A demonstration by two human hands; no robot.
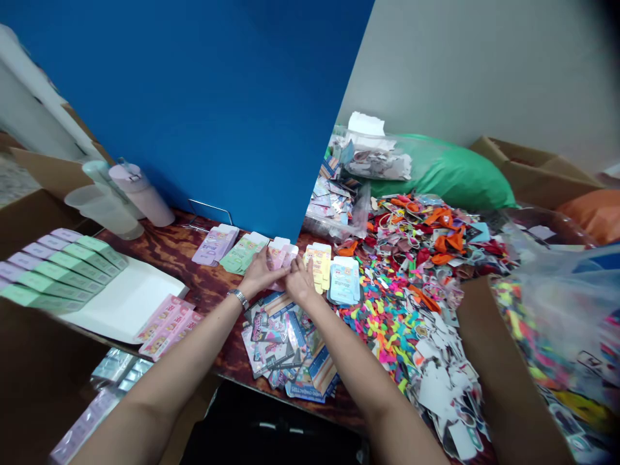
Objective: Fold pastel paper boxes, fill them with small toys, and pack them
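Note:
Both my left hand [259, 274] and my right hand [300, 281] hold a pale pink printed cardboard box [279, 254] by its lower part, over the wooden table [194, 255]. A silver wristwatch [238, 298] sits on my left wrist. Beside the hands stand flat boxes: a lilac stack [216, 245] and a green stack [245, 252] to the left, a yellow stack [317, 267] and a blue stack [345, 281] to the right. A pile of glossy printed card packets [278, 349] lies just below my hands.
Rows of green and lilac boxes [58, 268] lie on the left beside a white board [126, 303] and pink boxes [165, 326]. Plastic cups [104, 200] stand at back left. Colourful paper cut-outs [392, 316] heap up on the right, near a cardboard box [508, 368] and a green bag [445, 169].

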